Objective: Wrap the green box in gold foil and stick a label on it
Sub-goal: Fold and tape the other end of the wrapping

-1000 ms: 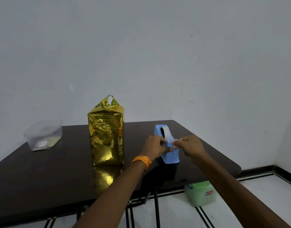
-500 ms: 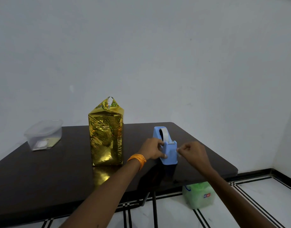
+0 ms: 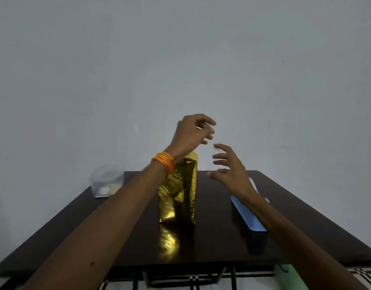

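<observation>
The box wrapped in gold foil [image 3: 178, 193] stands upright in the middle of the dark table [image 3: 211, 243]. Its top is hidden behind my left wrist. My left hand [image 3: 193, 130], with an orange band at the wrist, is raised above the box. Its fingers are curled and pinch what looks like a small pale piece of tape [image 3: 210, 130], though that part is blurred. My right hand [image 3: 228, 170] hovers right of the box top, fingers spread, holding nothing. The blue tape dispenser [image 3: 249, 214] lies on the table under my right forearm.
A clear plastic container [image 3: 107, 181] stands at the table's back left corner. A green plastic item [image 3: 285, 273] sits on the floor under the table's right front edge. A plain wall stands right behind the table.
Both hands have left the tape dispenser and risen above the gold box. The view has shifted left, so the box is now centred. The right hand has opened.
</observation>
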